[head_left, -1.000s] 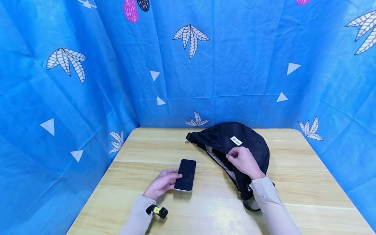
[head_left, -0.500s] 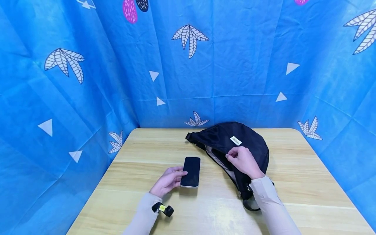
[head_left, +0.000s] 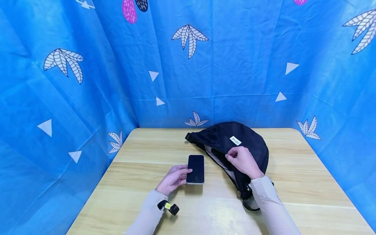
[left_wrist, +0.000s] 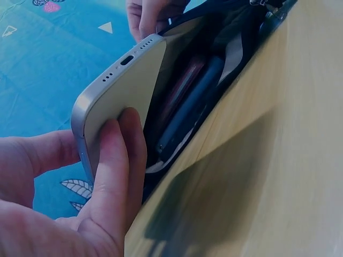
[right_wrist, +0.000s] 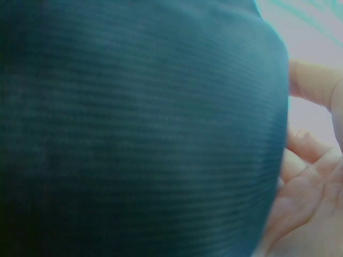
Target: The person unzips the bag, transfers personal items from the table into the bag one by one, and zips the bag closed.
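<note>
My left hand [head_left: 173, 179] grips a smartphone [head_left: 195, 169] by its left edge, thumb over the dark screen and fingers under the back. The phone is above the table, to the left of a black bag [head_left: 252, 140] with a small white label. My right hand [head_left: 243, 162] pinches the upper edge of the bag's opening, which gapes toward the phone. In the left wrist view the phone's pale back [left_wrist: 126, 85] is next to that opening, and slim dark items [left_wrist: 195, 101] lie inside. Black fabric [right_wrist: 144, 128] hides most of the right wrist view.
The bag lies on a light wooden table [head_left: 132, 156], near its back edge. A black strap loop [head_left: 250, 206] sticks out at the bag's lower end. Blue patterned curtains [head_left: 235, 65] stand behind and on both sides.
My left hand has carried the phone to the right and slightly away from me, closer to the bag. My right hand keeps its hold on the opening's edge.
</note>
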`<state>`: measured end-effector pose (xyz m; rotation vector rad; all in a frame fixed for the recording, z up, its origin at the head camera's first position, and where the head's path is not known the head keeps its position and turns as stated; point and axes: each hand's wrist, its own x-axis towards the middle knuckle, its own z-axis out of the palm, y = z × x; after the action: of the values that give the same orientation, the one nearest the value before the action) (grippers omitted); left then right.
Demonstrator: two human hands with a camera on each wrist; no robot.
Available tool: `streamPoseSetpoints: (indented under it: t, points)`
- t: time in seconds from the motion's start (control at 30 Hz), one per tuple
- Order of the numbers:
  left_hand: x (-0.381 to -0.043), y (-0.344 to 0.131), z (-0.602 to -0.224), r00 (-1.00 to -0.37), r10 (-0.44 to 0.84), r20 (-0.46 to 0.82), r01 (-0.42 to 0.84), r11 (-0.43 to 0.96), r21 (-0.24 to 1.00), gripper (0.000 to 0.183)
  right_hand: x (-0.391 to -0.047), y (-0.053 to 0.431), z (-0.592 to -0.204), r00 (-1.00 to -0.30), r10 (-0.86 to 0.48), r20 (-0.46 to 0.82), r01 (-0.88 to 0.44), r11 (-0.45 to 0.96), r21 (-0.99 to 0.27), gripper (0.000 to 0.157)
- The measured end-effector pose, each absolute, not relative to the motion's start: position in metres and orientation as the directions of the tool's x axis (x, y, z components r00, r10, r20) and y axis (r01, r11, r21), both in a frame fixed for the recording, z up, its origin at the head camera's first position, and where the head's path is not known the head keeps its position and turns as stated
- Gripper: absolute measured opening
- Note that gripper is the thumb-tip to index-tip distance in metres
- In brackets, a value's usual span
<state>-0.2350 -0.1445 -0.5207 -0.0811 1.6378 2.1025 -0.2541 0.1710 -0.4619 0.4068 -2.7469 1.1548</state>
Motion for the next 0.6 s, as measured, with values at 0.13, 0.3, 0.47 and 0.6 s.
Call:
streamPoseSetpoints:
  t: [0.13,0.3,0.47,0.6]
  points:
    - [-0.236,-0.138,-0.521,-0.886,0.323,-0.332,-0.406,-0.197,0.892,0.043,-0.254,0.171,-0.462,-0.955,-0.191,0.226,-0.295,0.670,-0.681,0.009]
    - [-0.240,-0.128,-0.521,-0.889,0.318,-0.331,-0.406,-0.211,0.889,0.035,-0.253,0.171,-0.462,-0.958,-0.187,0.218,-0.286,0.669,-0.686,0.009]
    - [-0.244,-0.118,-0.523,-0.891,0.318,-0.323,-0.402,-0.227,0.887,0.033,-0.254,0.172,-0.462,-0.957,-0.191,0.220,-0.291,0.675,-0.678,0.009]
    - [-0.248,-0.111,-0.523,-0.891,0.320,-0.322,-0.406,-0.242,0.881,0.035,-0.254,0.171,-0.462,-0.958,-0.191,0.216,-0.288,0.677,-0.678,0.009]
